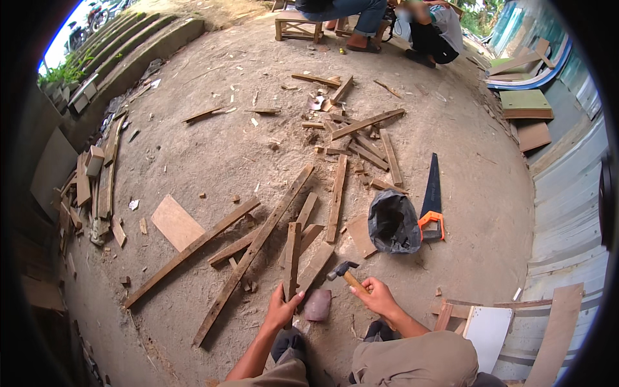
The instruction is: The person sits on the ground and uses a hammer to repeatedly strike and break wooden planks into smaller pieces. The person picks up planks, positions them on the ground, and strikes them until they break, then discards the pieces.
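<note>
My left hand (282,309) is closed around the lower part of a short wooden batten (292,257), which stands nearly upright in front of my feet. My right hand (379,298) grips the wooden handle of a claw hammer (353,281). The hammer's dark head points left, toward the batten but apart from it. Between my hands a pinkish block (317,305) rests on the ground. Just beyond it lies a flat piece of wood (316,264). Longer battens (255,256) are strewn to the left of my left hand.
An open black plastic bag (394,226) stands ahead on the right, beside a handsaw (432,193) with an orange handle. Loose wood pieces (367,124) lie farther off. Boards (488,335) lean by the metal sheeting (556,219) at right. Two people (361,19) sit or crouch at the far end.
</note>
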The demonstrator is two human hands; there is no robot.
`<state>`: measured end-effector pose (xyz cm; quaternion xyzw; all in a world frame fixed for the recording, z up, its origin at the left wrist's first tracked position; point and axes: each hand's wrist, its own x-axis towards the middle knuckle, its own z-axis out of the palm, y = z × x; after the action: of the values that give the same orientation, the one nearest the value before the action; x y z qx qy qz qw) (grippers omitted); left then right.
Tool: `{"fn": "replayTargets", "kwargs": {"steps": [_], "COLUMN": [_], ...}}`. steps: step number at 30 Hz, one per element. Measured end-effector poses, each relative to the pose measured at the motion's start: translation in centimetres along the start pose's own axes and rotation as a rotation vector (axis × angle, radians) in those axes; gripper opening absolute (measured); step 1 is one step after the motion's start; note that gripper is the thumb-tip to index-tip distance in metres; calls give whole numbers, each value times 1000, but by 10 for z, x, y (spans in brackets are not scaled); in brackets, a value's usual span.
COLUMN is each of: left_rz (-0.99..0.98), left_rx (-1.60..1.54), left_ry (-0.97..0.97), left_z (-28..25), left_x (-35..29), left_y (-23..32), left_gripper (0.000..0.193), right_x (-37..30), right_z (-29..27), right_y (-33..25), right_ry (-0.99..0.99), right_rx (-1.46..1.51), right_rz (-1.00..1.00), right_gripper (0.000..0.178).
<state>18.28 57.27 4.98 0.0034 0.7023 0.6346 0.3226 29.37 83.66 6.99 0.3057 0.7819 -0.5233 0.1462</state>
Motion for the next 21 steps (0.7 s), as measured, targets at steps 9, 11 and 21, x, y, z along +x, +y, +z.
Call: {"fn": "replayTargets", "kwargs": {"steps": [9,11,21], "left_rz": [10,6,183], "left_rx": [113,152,507], "left_ry": [-53,-44,128], "left_z": [-38,-47,-68], "left_x": [10,9,9], "left_y": [23,26,29], "left_gripper": [44,46,33], "right_x": [-27,-18,-42], "right_z": [-5,-10,-70], "right_y": [-88,-89,-200], "right_ry": [-298,-287,-7], "right_rx": [719,712,618], "right_rz": [27,115,-783], "right_gripper": [30,29,45]}}
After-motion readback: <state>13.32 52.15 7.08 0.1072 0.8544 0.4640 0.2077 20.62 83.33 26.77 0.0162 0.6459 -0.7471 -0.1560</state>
